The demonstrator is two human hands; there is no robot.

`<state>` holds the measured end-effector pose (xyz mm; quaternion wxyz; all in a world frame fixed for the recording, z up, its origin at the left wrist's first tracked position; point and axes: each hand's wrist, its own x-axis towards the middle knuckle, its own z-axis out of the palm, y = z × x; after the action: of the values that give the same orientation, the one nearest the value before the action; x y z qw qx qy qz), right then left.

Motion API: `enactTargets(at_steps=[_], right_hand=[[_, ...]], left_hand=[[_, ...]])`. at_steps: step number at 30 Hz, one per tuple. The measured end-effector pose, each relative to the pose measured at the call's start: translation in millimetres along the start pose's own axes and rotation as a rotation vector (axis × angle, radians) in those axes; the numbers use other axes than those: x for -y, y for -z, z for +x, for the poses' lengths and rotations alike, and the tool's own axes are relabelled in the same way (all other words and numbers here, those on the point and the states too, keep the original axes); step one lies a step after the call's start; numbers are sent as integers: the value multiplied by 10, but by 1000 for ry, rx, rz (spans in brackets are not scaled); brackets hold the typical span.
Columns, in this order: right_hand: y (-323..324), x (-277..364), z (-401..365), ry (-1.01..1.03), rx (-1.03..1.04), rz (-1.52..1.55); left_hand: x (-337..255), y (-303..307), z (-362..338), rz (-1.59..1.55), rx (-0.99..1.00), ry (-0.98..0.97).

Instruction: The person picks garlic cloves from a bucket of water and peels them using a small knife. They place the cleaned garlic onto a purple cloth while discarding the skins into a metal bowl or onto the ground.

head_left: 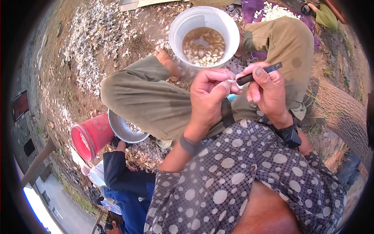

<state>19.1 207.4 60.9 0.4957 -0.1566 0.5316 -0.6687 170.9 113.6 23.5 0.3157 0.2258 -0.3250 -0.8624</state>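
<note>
My right hand [268,87] grips a small knife [246,79] by its black handle, its tip pointing left at my other hand. The thumb and fingers of my left hand [212,91] are pinched on a small pale garlic clove [232,81], mostly hidden by the fingertips. Both hands meet above my lap. Just beyond them stands a white bucket [177,29] with brownish water and many garlic cloves [206,59] in it.
Peeled garlic [276,12] lies on a purple sheet [253,7]. Papery skins [93,43] litter the ground. A red bucket [102,130] lies tipped beside a metal basin [124,132], near another person's dark sleeve [117,169]. A tree trunk [343,111] is at right.
</note>
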Motion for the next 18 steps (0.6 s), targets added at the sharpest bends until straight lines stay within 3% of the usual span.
enactTargets(at_steps=[5, 8, 12, 18], right_hand=[[202, -156, 106, 61, -108, 219], [55, -69, 43, 162, -134, 12], [6, -176, -73, 260, 6, -127], [-29, -177, -114, 284, 19, -134]], left_hand=[[-68, 9, -17, -18, -97, -19], [-50, 2, -32, -14, -106, 20], [-13, -6, -22, -89, -41, 50], [59, 46, -39, -110, -88, 90]])
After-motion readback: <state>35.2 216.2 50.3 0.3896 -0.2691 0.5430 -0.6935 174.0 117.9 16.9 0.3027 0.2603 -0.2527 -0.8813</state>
